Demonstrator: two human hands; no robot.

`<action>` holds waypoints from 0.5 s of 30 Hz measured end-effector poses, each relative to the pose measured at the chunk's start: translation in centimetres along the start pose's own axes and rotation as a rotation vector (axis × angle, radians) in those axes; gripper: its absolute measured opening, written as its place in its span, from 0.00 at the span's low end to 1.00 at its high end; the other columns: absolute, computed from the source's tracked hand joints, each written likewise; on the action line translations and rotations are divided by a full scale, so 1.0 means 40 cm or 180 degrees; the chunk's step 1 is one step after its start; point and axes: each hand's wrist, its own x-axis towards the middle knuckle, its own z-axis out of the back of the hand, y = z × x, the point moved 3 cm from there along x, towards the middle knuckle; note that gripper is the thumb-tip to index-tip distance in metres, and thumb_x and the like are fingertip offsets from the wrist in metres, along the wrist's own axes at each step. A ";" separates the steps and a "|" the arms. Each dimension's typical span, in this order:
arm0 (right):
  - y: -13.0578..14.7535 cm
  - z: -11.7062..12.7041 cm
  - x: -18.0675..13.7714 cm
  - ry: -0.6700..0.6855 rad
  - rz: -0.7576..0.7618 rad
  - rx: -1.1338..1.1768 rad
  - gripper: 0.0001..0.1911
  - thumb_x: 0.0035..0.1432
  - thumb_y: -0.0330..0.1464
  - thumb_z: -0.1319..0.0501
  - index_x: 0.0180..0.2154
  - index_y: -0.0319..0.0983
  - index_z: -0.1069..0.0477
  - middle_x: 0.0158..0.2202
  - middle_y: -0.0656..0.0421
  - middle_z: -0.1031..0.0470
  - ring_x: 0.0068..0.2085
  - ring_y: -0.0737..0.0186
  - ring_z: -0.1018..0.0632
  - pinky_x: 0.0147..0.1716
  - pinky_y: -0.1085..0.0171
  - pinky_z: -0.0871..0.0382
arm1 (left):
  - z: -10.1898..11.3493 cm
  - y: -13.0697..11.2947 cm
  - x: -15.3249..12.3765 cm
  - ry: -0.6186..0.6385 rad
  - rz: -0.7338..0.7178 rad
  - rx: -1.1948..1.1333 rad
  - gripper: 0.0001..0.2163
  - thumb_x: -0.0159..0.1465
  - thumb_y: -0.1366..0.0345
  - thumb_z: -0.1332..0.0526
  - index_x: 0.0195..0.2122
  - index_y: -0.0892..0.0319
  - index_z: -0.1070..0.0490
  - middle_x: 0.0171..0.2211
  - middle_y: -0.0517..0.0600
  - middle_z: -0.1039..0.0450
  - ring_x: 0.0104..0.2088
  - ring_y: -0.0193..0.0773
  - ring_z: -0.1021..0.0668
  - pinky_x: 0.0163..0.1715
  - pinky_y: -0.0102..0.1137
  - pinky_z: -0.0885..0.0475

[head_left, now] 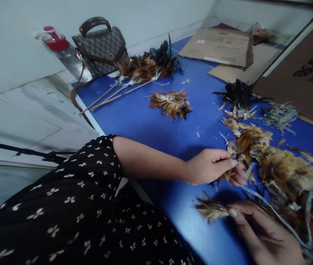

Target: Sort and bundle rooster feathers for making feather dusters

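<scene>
My left hand [214,167] reaches across the blue table [150,121] and pinches a small tuft of brown feathers [237,162] at the edge of a long strip of feathers [280,165]. My right hand [263,232] is at the lower right, fingers curled around another feather bunch [211,209]. A pale plastic strap [272,211] trails between the two hands. My left sleeve is black with small white flowers.
Finished feather dusters on sticks [142,70] lie at the table's far side beside a brown handbag [101,46] and a red-capped bottle [62,51]. A loose feather clump [171,103], a dark feather pile [239,94] and flattened cardboard boxes [222,46] lie further back.
</scene>
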 end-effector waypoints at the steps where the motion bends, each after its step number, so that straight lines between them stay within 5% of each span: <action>1: 0.015 -0.004 0.009 0.0050 0.0252 -0.0024 0.17 0.71 0.53 0.24 0.42 0.48 0.07 0.40 0.58 0.08 0.37 0.58 0.08 0.41 0.70 0.12 | -0.004 0.004 -0.005 0.0061 0.0107 -0.0058 0.09 0.82 0.66 0.35 0.41 0.63 0.23 0.36 0.51 0.18 0.36 0.34 0.15 0.47 0.35 0.18; 4: 0.036 -0.010 0.016 0.0001 0.0644 -0.0123 0.11 0.74 0.46 0.25 0.48 0.49 0.06 0.47 0.56 0.08 0.45 0.57 0.08 0.49 0.66 0.11 | -0.011 0.014 -0.024 0.0125 0.0370 -0.0060 0.07 0.78 0.68 0.30 0.42 0.64 0.22 0.34 0.47 0.21 0.27 0.27 0.23 0.33 0.29 0.28; 7: 0.019 0.003 -0.002 -0.0414 0.0426 -0.0213 0.14 0.75 0.44 0.26 0.55 0.48 0.08 0.54 0.55 0.09 0.52 0.52 0.09 0.60 0.57 0.12 | -0.020 0.021 -0.041 0.0266 0.0713 0.0011 0.08 0.75 0.70 0.26 0.40 0.64 0.22 0.30 0.42 0.25 0.22 0.22 0.34 0.26 0.26 0.40; 15: -0.026 -0.002 -0.046 -0.0820 -0.0339 -0.0074 0.27 0.74 0.55 0.26 0.62 0.45 0.12 0.62 0.53 0.10 0.57 0.45 0.10 0.65 0.48 0.12 | -0.042 0.043 -0.061 0.0656 0.1597 0.0951 0.11 0.78 0.76 0.33 0.36 0.60 0.23 0.28 0.41 0.25 0.25 0.26 0.28 0.30 0.27 0.31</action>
